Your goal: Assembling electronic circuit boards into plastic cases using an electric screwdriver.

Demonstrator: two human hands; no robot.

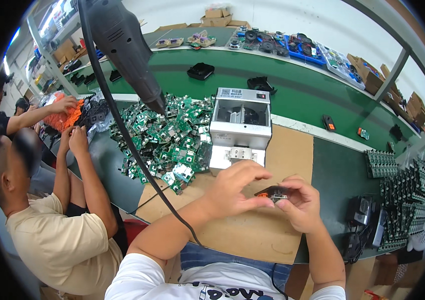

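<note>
Over the cardboard mat, a small black and orange plastic casing (272, 191) with a circuit board part showing at its near side is between my two hands. My right hand (302, 202) grips its right end, thumb in front and fingers behind. The thumb of my left hand (235, 189) presses the near left side, while its index finger arches above, a little apart from the casing. Just beyond stands a silver screw-feeder machine (240, 127). To its left lies a heap of green circuit boards (167, 140). A grey power screwdriver (125, 50) hangs over the heap.
A black cable (137, 160) crosses in front of my left arm. Stacked circuit boards (397, 200) and a black power adapter (360, 210) sit at right. Black casings (201, 71) lie on the green conveyor (162, 70). At left, a co-worker (57, 225) handles orange parts (67, 117).
</note>
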